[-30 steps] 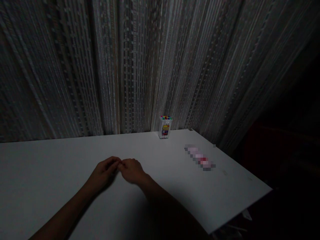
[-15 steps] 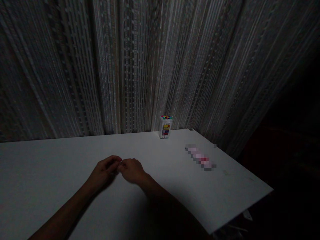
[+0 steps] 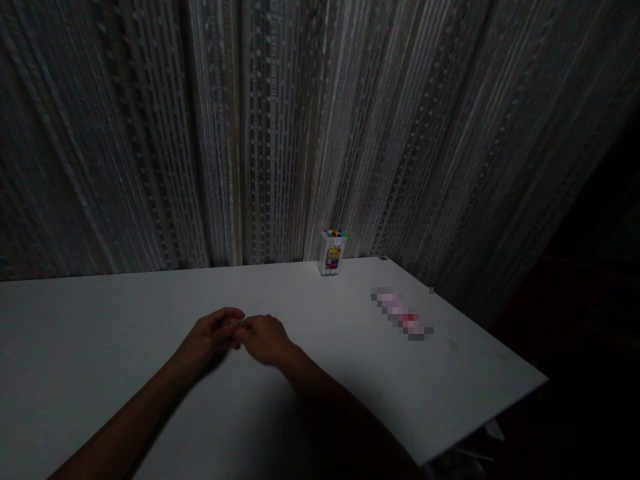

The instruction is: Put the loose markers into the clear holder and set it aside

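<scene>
Over the middle of the white table (image 3: 135, 320), my two hands meet at the fingertips. My left hand (image 3: 213, 333) is closed, its fingers curled and its thumb pressed towards my right hand. The fingers of my right hand (image 3: 265, 337) are bent inward and pinched together against those of the left. Whatever may lie between the fingertips is hidden or too small to make out. Both forearms come in from the bottom of the picture, and the light is dim.
A clear case of colourful markers (image 3: 331, 255) stands upright at the table's back edge. To the right lies a pixelated pink and red item (image 3: 400, 313). A striped curtain (image 3: 270, 133) hangs behind the table. The table's right edge drops into darkness.
My hands stay together in nearly the same place. The fingers of my left hand have shifted slightly against the right ones, and the view has moved a little.
</scene>
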Demonstrator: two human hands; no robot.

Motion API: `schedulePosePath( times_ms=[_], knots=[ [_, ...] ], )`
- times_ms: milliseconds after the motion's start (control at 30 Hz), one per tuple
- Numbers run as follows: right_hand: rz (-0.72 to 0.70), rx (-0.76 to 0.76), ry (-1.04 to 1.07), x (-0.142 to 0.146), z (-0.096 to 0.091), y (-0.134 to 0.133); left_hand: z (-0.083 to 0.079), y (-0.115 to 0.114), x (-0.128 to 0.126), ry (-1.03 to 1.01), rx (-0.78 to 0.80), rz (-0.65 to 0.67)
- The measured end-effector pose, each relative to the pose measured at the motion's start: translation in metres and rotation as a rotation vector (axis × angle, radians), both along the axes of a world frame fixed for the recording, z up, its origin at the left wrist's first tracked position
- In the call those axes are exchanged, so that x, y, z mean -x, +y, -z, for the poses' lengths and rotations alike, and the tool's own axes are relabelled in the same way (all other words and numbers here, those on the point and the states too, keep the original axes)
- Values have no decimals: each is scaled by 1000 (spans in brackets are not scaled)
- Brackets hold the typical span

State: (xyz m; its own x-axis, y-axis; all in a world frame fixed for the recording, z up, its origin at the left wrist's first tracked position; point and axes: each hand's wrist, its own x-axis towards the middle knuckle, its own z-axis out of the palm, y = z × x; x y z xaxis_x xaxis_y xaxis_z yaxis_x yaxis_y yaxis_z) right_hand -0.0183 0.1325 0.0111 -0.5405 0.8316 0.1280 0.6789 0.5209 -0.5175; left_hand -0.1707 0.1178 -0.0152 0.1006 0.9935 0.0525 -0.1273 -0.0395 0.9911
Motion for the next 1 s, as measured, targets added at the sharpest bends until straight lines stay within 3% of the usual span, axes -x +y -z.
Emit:
schedulePosePath(
  times_ms=[333,733,1000],
  knots=[
    [49,34,-63,4,-1,0,-13,-5,-8,75,19,18],
    [35,-64,-50,2,5,4,-13,-5,-5,242,-95,-61],
    [43,-70,-55,3,3,2,-10,-4,-5,167,-104,-37]
  ],
)
